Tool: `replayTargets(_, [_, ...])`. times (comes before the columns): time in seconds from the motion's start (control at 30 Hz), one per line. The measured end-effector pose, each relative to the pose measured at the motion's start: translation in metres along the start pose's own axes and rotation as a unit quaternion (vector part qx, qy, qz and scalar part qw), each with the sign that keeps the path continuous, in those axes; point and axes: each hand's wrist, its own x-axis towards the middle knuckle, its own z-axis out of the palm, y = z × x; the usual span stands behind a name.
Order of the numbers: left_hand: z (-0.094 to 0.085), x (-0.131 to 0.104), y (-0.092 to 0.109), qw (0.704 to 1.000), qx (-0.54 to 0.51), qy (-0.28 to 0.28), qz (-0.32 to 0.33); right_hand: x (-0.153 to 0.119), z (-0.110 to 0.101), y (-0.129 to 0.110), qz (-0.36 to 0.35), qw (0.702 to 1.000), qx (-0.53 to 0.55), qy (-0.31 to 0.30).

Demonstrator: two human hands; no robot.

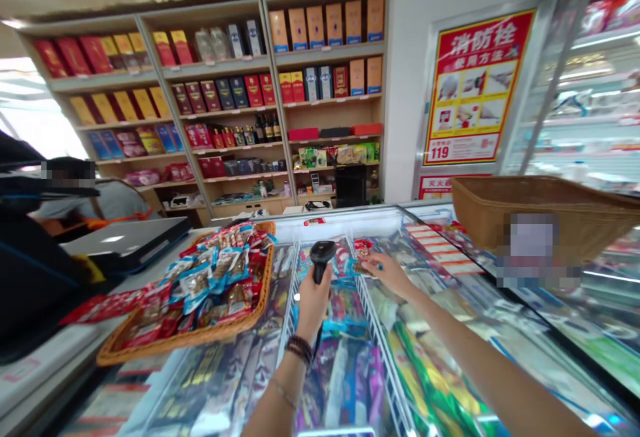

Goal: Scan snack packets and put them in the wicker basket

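Note:
My left hand is wrapped round the handle of a black barcode scanner, whose head points away from me. Beaded bracelets circle that wrist. My right hand pinches a small blue snack packet just right of the scanner. A red snack packet lies right beyond those fingers. Both hands are over a chest freezer whose white wire dividers separate colourful wrapped ice creams. To the left, a wicker tray is heaped with red and blue snack packets.
A brown woven basket stands at the right on the freezer. At the left are a dark flat device and a person bending. Shelves of boxed goods and a red poster are behind.

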Motion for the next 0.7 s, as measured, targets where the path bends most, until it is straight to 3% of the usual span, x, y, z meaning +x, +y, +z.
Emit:
replayTargets(0.17, [-0.003, -0.004, -0.003, 1.0, 0.002, -0.002, 0.011, -0.013, -0.01, 0.001, 0.04, 0.988, 0.032, 0.146])
replayTargets(0.23, [-0.004, -0.005, -0.006, 1.0, 0.001, -0.007, 0.015, -0.009, -0.009, -0.001, 0.034, 0.988, 0.026, 0.146])
replayTargets(0.3, [-0.004, -0.005, -0.008, 1.0, -0.002, -0.012, 0.019, -0.005, -0.007, -0.004, 0.03, 0.994, 0.012, 0.105])
replayTargets(0.4, [-0.003, -0.005, -0.01, 1.0, -0.011, -0.016, 0.022, -0.002, -0.005, -0.008, 0.073, 0.994, -0.003, 0.078])
replayTargets(0.6, [0.0, -0.002, -0.012, 0.999, 0.007, -0.036, 0.031, -0.005, -0.009, -0.004, 0.127, 0.966, 0.156, 0.164])
replayTargets(0.7, [0.001, -0.002, -0.013, 0.999, 0.006, -0.042, 0.031, -0.008, -0.012, 0.0, 0.11, 0.955, 0.137, 0.238])
